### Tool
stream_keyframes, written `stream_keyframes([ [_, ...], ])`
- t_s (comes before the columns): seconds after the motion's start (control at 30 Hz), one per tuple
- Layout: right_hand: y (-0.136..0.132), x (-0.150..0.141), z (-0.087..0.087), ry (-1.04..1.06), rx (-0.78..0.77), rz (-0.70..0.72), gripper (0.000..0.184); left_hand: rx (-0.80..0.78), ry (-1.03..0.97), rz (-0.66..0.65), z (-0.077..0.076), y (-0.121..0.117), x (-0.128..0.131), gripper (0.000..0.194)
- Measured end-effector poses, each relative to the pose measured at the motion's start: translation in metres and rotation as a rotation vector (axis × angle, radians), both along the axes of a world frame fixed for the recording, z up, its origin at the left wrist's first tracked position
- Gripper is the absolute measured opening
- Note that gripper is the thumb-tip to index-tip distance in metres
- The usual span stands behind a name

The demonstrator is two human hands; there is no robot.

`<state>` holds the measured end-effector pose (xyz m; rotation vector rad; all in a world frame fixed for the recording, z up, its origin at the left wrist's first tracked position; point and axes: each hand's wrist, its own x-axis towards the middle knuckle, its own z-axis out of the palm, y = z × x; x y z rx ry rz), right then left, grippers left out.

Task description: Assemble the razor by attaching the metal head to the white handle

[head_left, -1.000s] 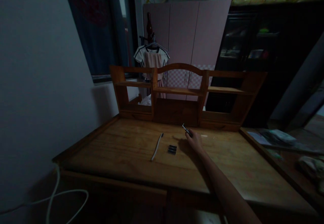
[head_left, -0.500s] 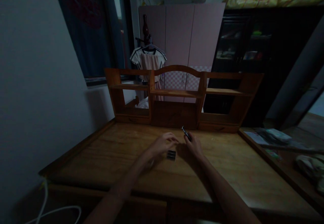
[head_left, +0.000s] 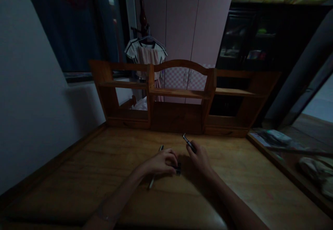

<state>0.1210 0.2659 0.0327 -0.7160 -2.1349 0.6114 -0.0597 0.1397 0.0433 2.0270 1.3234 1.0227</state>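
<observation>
- Your left hand [head_left: 161,163] curled over small dark pieces [head_left: 178,169] on the desk [head_left: 125,153], grip unclear.
- Your right hand [head_left: 201,159] pinched a bent-tipped tool [head_left: 187,142].
- Careful left fingertip placement seemed needed.

Over there, the person's left forearm [head_left: 121,197] is slanting inward, the left hand [head_left: 162,162] arching palm-down, its fingers curling towards the thumb. The right forearm [head_left: 234,202] is angling in opposite, the right hand [head_left: 200,157] gripping, its fingertips pointing forward.
</observation>
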Motion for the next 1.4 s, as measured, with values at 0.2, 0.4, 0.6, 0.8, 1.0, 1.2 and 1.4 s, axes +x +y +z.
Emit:
stream_keyframes([
  [0.2, 0.0, 0.0, 0.002, -0.002, 0.007, 0.002, 0.02, -0.031, 0.045, 0.032, -0.01, 0.001, 0.001, 0.03],
  [0.4, -0.001, 0.003, 0.004, 0.0, 0.005, 0.006, 0.02, -0.039, 0.042, 0.018, -0.008, -0.001, 0.002, 0.024],
  [0.6, -0.001, 0.004, 0.005, -0.013, 0.019, -0.015, 0.022, -0.058, 0.048, 0.032, -0.011, 0.001, 0.001, 0.022],
  [0.8, -0.001, 0.004, 0.006, -0.024, 0.022, -0.006, 0.022, -0.073, 0.025, 0.033, -0.012, 0.001, 0.003, 0.02],
  [1.0, 0.005, 0.005, 0.005, 0.001, -0.017, 0.004, 0.023, -0.06, -0.066, 0.054, -0.002, 0.001, 0.001, 0.018],
  [1.2, 0.017, 0.006, 0.006, 0.105, -0.18, 0.054, 0.022, -0.057, -0.35, 0.216, 0.028, 0.029, -0.015, 0.025],
  [1.4, 0.012, 0.007, 0.011, 0.175, -0.455, 0.334, 0.035, 0.002, -0.928, 0.312, 0.005, 0.053, -0.008, 0.034],
])
